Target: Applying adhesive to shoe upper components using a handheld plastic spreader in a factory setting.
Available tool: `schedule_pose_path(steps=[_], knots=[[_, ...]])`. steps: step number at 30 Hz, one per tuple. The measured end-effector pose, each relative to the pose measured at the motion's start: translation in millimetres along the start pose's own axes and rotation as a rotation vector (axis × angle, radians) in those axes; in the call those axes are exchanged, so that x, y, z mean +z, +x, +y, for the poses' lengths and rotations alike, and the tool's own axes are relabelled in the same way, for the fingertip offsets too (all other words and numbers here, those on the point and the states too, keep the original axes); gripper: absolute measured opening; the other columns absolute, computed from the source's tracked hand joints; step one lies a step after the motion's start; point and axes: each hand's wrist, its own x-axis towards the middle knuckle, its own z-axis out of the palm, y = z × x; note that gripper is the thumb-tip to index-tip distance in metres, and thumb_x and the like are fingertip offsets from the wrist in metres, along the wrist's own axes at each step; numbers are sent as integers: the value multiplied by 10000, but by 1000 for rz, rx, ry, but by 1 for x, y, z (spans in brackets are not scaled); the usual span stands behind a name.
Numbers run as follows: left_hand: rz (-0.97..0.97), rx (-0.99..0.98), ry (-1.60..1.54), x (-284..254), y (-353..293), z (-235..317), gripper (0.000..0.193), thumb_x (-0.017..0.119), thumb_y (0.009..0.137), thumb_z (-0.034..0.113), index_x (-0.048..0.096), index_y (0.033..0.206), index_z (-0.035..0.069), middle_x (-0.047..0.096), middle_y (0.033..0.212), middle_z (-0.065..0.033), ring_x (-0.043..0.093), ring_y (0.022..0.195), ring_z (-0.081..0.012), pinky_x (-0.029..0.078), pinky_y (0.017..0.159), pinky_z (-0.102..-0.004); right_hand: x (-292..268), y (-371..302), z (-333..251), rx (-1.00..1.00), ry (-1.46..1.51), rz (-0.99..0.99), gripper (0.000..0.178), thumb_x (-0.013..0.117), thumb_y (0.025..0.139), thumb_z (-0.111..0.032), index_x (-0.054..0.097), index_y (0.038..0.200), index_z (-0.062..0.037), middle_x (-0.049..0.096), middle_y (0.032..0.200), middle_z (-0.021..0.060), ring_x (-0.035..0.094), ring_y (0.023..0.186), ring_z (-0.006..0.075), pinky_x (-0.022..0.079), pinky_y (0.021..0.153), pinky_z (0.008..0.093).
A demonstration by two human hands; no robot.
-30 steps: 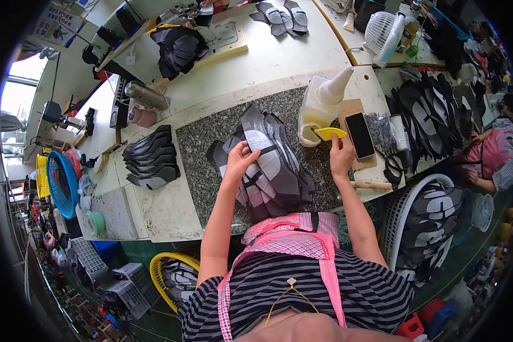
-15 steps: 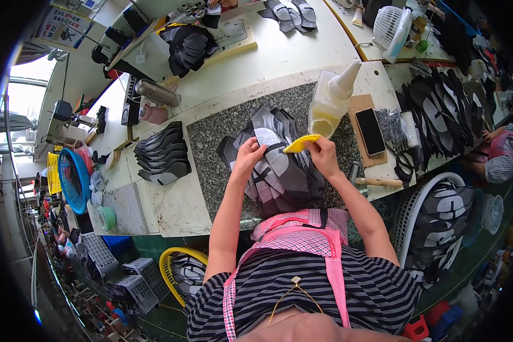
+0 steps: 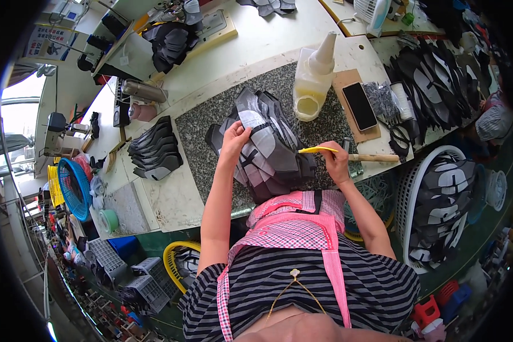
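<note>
White poster [image 3: 50, 42]: printed characters [image 3: 44, 48] (apparently too blurred)

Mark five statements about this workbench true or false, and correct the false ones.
1. The right hand holds a thin, flat yellow tool. True.
2. The rectangular phone with a dark screen lies on a brown cardboard sheet. True.
3. The left hand grips the phone. False: it touches the pile of grey and black cut pieces.
4. The translucent bottle with a conical white spout is left of the pile. False: it is to the right.
5. The white perforated plastic basket on the right holds only yellow pieces. False: grey and black ones.
</note>
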Motion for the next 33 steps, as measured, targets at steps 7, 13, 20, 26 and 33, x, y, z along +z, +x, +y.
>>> schedule_pose_path(steps=[7,13,20,26,33], knots=[[-24,-17,26,0,-2,1,350,574,944,89,484,1263,-22,635,1093,-34,602,955,-88,472,869,-222,5,-12,-5,-86,-1,-29,78,605,884,-30,665,935,-31,660,849,98,663,771,239,506,674,290],[-48,-63,-78,-8,-3,3,332,528,974,132,487,1278,6,630,1122,-30,599,995,-91,475,882,-231,43,44,-38,-140,-27,12,54,610,889,-48,654,918,-37,641,820,111,647,708,269,488,598,321],[-70,-232,-307,-21,4,10,540,379,997,494,571,1183,25,669,1096,-80,625,987,-164,471,904,-300,80,99,-77,-521,-231,-256,121,611,826,-62,659,931,-100,659,864,65,653,697,287,505,585,354],[-111,-282,-330,-28,18,12,760,289,955,648,547,1244,-6,651,1162,-115,601,1059,-186,442,951,-316,91,136,-87,-347,-302,-220,58,617,849,-116,641,901,-105,616,788,62,617,620,299,474,530,394],[-137,-334,-354,-27,22,16,766,306,956,639,558,1232,-30,646,1186,-120,627,1029,-196,459,948,-316,78,137,-60,-165,-311,-214,164,616,878,-177,590,818,-27,586,720,128,593,639,335,431,544,407]])
